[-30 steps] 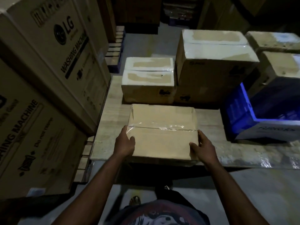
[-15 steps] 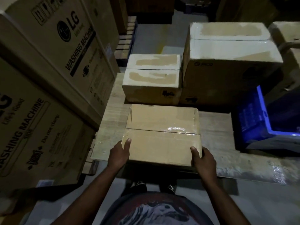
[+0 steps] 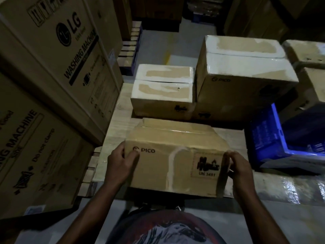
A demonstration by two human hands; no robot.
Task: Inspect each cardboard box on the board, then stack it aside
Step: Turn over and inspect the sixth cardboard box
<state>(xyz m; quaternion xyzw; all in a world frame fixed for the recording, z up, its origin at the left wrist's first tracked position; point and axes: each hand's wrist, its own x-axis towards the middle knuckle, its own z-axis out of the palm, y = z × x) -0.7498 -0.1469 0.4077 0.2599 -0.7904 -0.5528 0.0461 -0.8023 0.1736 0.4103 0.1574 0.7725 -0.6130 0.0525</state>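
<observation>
My left hand [image 3: 121, 162] and right hand [image 3: 241, 166] each grip 1 short end of the cardboard box [image 3: 175, 161]; it sits tilted on the board [image 3: 116, 131] just ahead, long axis left-to-right, both hands equally near.

A dark shirt [image 3: 168, 231] bears a red-and-white graphic print.

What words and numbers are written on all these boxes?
"PICO": near box, front.
"UN 3481": hazard label on it.
"LG", "WASHING MACHINE": upper carton, left.
"MACHINE", "SIDE", "Do not clamp": lower carton, left.
"PICO": tall box behind.
Cartons' small print: too blurred.
</observation>
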